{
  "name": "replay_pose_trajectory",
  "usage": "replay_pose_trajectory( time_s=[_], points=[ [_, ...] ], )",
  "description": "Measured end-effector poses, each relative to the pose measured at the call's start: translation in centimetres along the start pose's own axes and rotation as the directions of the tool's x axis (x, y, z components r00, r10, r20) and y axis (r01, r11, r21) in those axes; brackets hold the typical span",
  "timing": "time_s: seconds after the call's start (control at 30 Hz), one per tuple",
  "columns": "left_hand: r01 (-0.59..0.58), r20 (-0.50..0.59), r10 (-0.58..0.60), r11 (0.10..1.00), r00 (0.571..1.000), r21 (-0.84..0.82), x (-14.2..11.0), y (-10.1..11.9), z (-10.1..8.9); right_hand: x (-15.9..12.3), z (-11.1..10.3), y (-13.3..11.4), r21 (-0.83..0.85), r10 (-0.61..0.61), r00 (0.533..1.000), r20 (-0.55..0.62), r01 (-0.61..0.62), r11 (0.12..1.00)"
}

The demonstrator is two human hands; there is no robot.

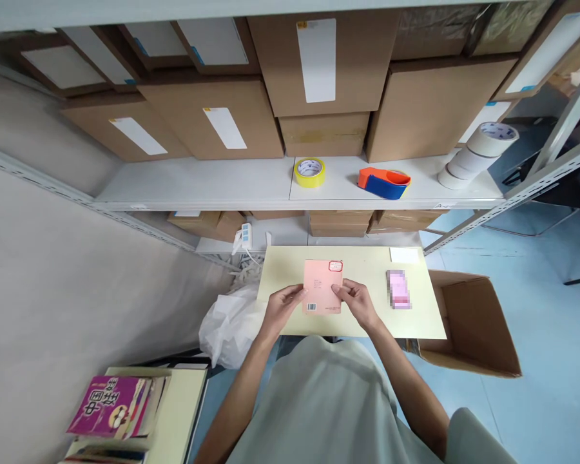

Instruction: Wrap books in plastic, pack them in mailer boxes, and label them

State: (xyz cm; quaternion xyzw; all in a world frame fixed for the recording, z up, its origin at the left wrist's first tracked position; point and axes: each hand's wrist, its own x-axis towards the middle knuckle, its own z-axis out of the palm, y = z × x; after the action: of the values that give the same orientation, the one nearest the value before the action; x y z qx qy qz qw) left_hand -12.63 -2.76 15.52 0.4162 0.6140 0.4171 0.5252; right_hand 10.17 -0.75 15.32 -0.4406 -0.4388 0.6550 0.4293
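A thin pink book (322, 280) with a barcode at its lower left and a red-edged label at its top right lies over the pale yellow table (367, 322). My left hand (284, 304) grips its left edge, fingers curled. My right hand (356, 301) pinches its right edge. To the right on the table lies a small pink object (398, 289), blurred out, and a white slip (405, 255) sits near the far right corner.
An open cardboard box (473, 328) stands right of the table, a white plastic bag (229, 328) left of it. The shelf behind holds yellow tape (310, 172), an orange-blue tape dispenser (384, 182), white tape rolls (478, 151) and cardboard boxes. Books (113, 406) are stacked at lower left.
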Motion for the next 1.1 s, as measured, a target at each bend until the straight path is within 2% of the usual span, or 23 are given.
replay_pose_trajectory(
  time_s=[0.07, 0.23, 0.37, 0.43, 0.5, 0.57, 0.63, 0.73, 0.83, 0.93, 1.0, 1.03, 1.1],
  points=[
    [0.039, 0.047, -0.038, 0.998, 0.998, -0.04, -0.5, 0.6, -0.1, -0.2, 0.0, -0.1, 0.044, 0.013, 1.0, 0.014, -0.014, 0.999],
    [0.038, -0.003, -0.038, 0.993, 0.999, -0.11, -1.9, 0.9, 0.3, -0.7, 0.4, 0.1, 0.059, 0.0, 1.0, 0.024, -0.001, 0.998],
    [0.003, -0.017, -0.004, 0.995, 1.0, -0.095, -2.4, 0.8, 0.3, -0.8, 0.6, 0.7, 0.009, -0.01, 1.0, 0.014, 0.009, 1.0],
    [-0.025, -0.039, 0.022, 0.997, 0.999, -0.067, -2.4, 0.8, 0.2, -0.6, 0.7, 1.2, -0.042, -0.029, 0.997, -0.065, 0.026, 0.999],
    [-0.047, -0.084, 0.045, 0.998, 0.995, -0.03, -2.5, 0.8, 0.4, -0.3, 1.0, 1.8, -0.103, -0.072, 0.979, -0.191, 0.053, 0.993],
    [-0.081, -0.146, 0.083, 0.997, 0.986, 0.019, -2.6, 0.8, 0.7, -0.2, 1.6, 2.4, -0.148, -0.092, 0.961, -0.26, 0.054, 0.988],
    [-0.138, -0.179, 0.154, 0.986, 0.972, 0.097, -2.9, 0.5, 1.3, -0.3, 2.7, 2.8, -0.163, -0.071, 0.973, -0.219, 0.035, 0.986],
    [-0.261, -0.13, 0.302, 0.93, 0.944, 0.26, -3.5, -0.7, 2.7, -0.8, 4.6, 3.2, -0.197, -0.086, 0.992, -0.088, 0.067, 0.978],
    [-0.334, -0.108, 0.389, 0.879, 0.915, 0.34, -3.9, -2.4, 4.1, -1.0, 5.5, 3.4, -0.286, -0.14, 0.989, -0.039, 0.123, 0.95],
    [-0.338, -0.053, 0.369, 0.892, 0.928, 0.302, -3.7, -3.6, 4.4, -0.4, 4.8, 3.4, -0.363, -0.149, 0.986, -0.072, 0.113, 0.925],
    [-0.314, -0.011, 0.326, 0.919, 0.945, 0.237, -3.0, -3.9, 3.7, 0.2, 4.0, 3.1, -0.364, -0.131, 0.989, -0.07, 0.097, 0.926],
    [-0.29, -0.032, 0.303, 0.935, 0.953, 0.203, -2.4, -3.9, 3.1, 0.5, 3.6, 2.8, -0.334, -0.118, 0.991, -0.057, 0.092, 0.938],
    [-0.231, -0.147, 0.251, 0.963, 0.957, 0.139, -1.2, -3.6, 1.2, 0.9, 2.9, 1.9, -0.213, -0.081, 0.997, -0.015, 0.076, 0.974]
  ],
)
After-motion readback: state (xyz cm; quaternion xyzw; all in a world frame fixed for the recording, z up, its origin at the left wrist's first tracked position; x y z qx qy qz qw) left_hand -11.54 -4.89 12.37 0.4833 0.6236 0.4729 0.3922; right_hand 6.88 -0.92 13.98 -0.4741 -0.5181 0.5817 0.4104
